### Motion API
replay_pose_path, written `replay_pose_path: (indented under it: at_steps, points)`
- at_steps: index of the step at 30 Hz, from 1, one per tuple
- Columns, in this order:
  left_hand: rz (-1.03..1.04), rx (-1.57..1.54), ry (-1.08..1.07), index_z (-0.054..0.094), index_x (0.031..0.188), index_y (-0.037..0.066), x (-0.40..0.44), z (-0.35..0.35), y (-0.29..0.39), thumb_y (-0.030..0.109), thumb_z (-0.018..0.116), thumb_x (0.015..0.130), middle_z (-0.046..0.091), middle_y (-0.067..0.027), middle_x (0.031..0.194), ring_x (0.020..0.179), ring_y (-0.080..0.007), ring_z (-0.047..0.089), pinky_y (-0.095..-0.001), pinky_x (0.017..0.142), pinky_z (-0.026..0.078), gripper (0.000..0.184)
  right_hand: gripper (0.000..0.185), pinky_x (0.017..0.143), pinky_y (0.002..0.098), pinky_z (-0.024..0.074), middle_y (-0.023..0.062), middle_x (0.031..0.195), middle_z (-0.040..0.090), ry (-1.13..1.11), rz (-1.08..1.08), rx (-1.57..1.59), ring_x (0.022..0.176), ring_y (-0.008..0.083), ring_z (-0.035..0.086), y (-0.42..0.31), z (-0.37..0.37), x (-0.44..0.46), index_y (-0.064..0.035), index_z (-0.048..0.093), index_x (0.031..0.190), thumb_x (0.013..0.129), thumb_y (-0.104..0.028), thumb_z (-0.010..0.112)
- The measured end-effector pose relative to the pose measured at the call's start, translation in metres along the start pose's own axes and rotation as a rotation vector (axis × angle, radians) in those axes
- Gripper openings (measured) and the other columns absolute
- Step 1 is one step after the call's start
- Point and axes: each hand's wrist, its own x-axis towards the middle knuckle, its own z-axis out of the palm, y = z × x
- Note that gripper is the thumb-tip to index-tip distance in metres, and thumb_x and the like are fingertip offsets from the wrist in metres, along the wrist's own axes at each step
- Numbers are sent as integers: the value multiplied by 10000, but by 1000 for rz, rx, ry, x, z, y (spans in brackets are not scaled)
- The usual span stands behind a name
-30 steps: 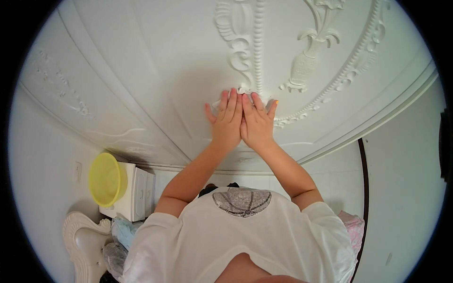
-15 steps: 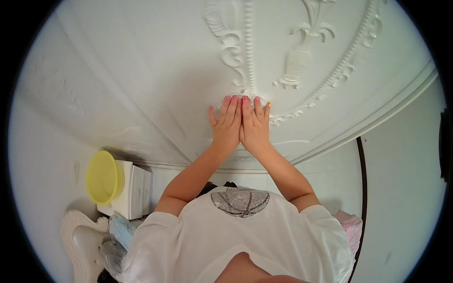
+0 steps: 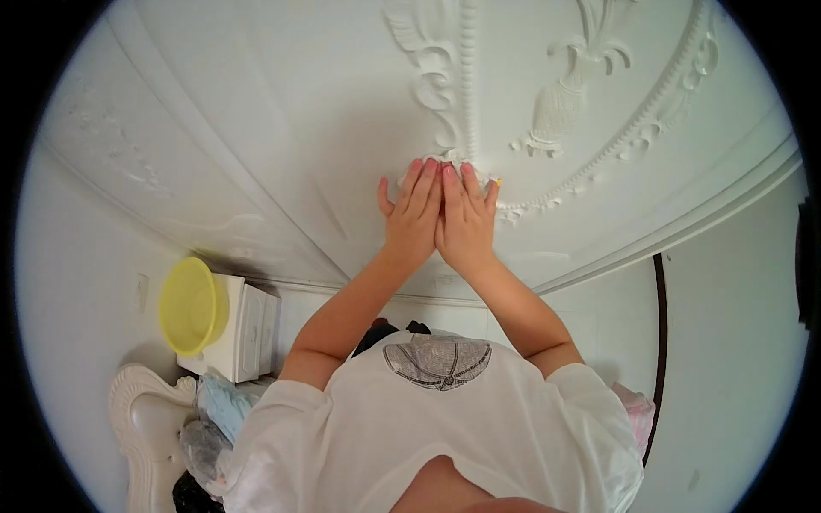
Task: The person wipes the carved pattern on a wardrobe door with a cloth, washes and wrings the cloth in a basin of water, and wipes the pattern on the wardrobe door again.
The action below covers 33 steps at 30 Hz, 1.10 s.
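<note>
My left hand [image 3: 411, 209] is laid out with its fingers stretched, the little finger spread to the side. Close against it, my right hand [image 3: 466, 218] has its fingers extended too. Both sets of fingertips are over the raised carving at the foot of a beaded moulding [image 3: 469, 94] on a white panel [image 3: 342, 154]. A tiny yellow spot [image 3: 499, 182] shows beside my right little finger; what it belongs to is hidden. Something small and reddish shows between the fingertips, too small to name. Anything under the palms is out of sight.
A yellow basin [image 3: 192, 306] stands on a white bedside cabinet [image 3: 248, 333] at left. Below it are a carved headboard [image 3: 141, 406] and a light-blue bundle [image 3: 224, 406]. Pink cloth [image 3: 634, 415] lies at right. Another tasselled relief [image 3: 560, 103] decorates the panel.
The view has shifted slightly, so the carving sits farther right and the basin higher. Both hands stay side by side on the panel, their fingertips slightly higher in view.
</note>
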Motion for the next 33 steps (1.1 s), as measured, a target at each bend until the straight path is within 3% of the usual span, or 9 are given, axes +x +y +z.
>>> replay_pose_path:
  at_steps: [7, 10, 22, 28, 33]
  points:
    - [21, 19, -149, 434, 1265, 17, -5, -2, 3, 167, 492, 805, 344, -117, 1378, 1294, -262, 300, -562, 1016, 48, 487, 549, 998, 572, 169, 76, 1200, 537, 34, 15, 24, 1228, 272, 387, 8, 11, -11, -20, 369, 1304, 777, -76, 511]
    - [-12, 2, -104, 477, 1230, 19, 16, -9, 15, 130, 475, 803, 399, -95, 1344, 1278, -224, 333, -549, 1014, 101, 441, 551, 1003, 573, 163, 76, 1197, 540, 68, 2, -2, 1231, 275, 385, 11, 1, 0, -21, 373, 1303, 773, -72, 518]
    - [96, 57, -13, 519, 1176, 18, -17, 21, 11, 147, 488, 787, 445, -98, 1298, 1233, -221, 391, -513, 959, 217, 412, 523, 981, 584, 195, 71, 1199, 538, 59, -1, -8, 1225, 264, 390, 27, 18, -36, -15, 401, 1271, 768, -82, 527]
    - [92, -8, -126, 456, 1224, -17, -28, 28, 19, 164, 489, 792, 388, -167, 1327, 1267, -285, 326, -534, 985, 154, 469, 532, 983, 590, 188, 74, 1205, 532, 5, 8, -11, 1229, 270, 383, 35, 10, -44, -32, 390, 1286, 774, -88, 523]
    - [92, -26, -88, 500, 1191, -4, -29, 21, 25, 141, 496, 778, 435, -122, 1305, 1262, -223, 353, -508, 993, 183, 437, 563, 970, 611, 196, 88, 1198, 531, -38, 21, 15, 1220, 313, 381, 37, 8, -52, -27, 362, 1301, 768, -95, 529]
